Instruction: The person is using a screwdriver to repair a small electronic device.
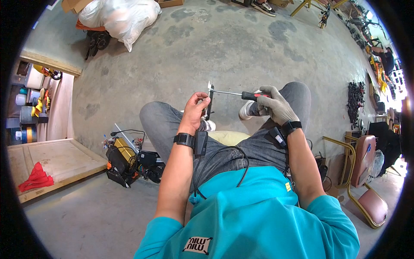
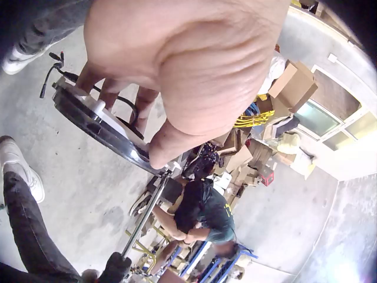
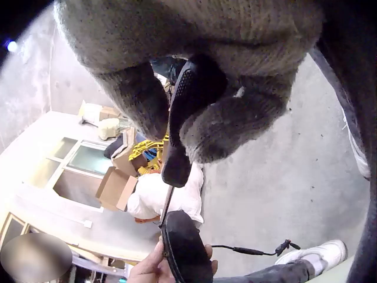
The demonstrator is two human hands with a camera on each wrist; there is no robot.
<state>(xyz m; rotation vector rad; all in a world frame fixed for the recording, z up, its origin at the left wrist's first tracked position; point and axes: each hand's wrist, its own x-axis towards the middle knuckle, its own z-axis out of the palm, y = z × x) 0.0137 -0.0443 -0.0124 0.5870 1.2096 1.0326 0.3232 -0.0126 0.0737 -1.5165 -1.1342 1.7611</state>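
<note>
My bare left hand [image 1: 195, 111] pinches a flat black-and-white part [image 2: 100, 131] between thumb and fingers, held on edge above my lap. One face of the part is white, and its rim is glossy black; its rounded black face [image 3: 187, 247] shows in the right wrist view. A thin black cable [image 3: 244, 250] with small plugs trails from it. In a knitted grey glove, my right hand [image 1: 278, 108] grips a screwdriver [image 1: 250, 96] by its black and red handle. The metal shaft [image 2: 144, 218] points across to the part, its tip right at the rim near my left thumb.
On the floor at left lie tools and cables [image 1: 125, 157] beside a low wooden panel [image 1: 64, 159] bearing a red cloth [image 1: 36, 178]. White bags [image 1: 123, 19] stand ahead. A folding chair [image 1: 362, 164] is at right. Another person [image 2: 206, 212] sits farther off.
</note>
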